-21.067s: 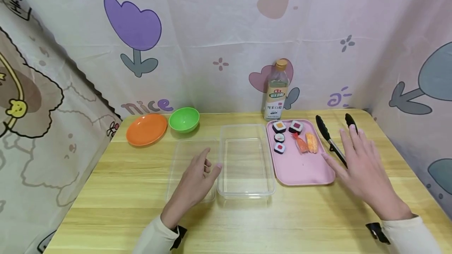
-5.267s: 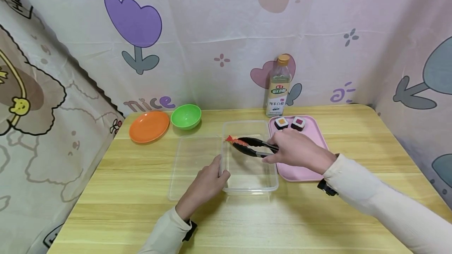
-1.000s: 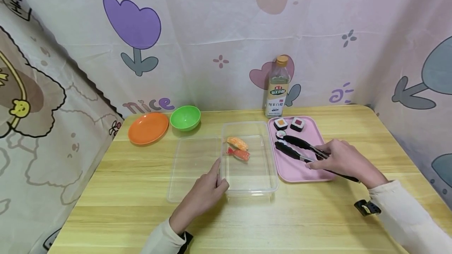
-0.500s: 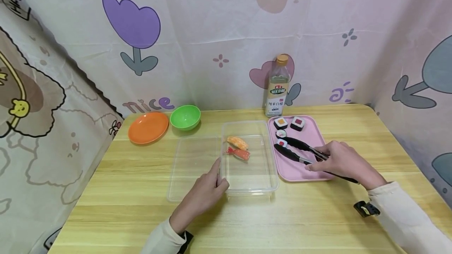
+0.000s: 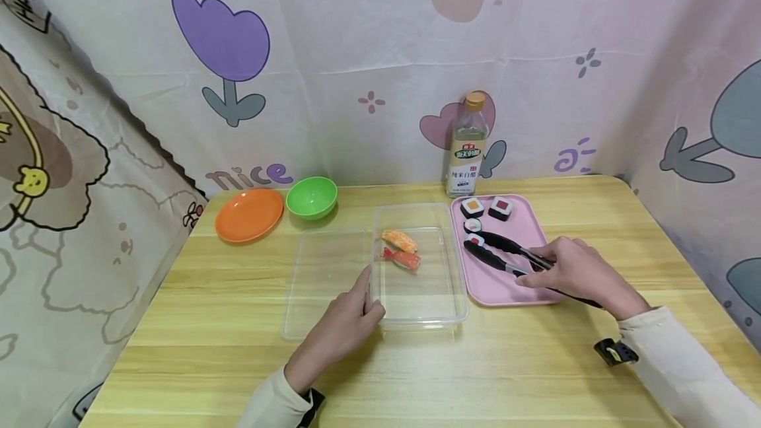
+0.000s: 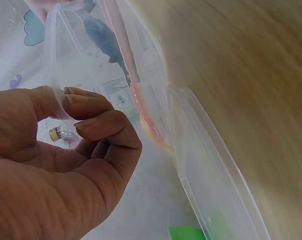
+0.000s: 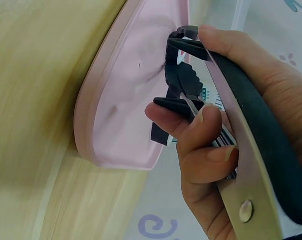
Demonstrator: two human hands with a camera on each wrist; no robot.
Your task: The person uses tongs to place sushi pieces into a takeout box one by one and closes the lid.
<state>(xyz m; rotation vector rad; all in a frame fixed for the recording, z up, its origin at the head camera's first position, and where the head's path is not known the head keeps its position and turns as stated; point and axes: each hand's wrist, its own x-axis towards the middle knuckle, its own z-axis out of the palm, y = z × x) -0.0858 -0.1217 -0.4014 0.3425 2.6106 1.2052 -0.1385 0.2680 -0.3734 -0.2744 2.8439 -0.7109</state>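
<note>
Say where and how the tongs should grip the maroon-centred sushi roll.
Bring the tongs from its right, probably pinching the near and far dark sides: the maroon-centred roll lies filling-up, and the orange-centred roll is close on its left.

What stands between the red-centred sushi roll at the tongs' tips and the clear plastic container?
Only raised edges: the rim of the pink tray and the adjacent wall of the clear plastic container, both left of the red-centred sushi roll. No loose object shows there; the left hand grips the container's opposite side.
</note>
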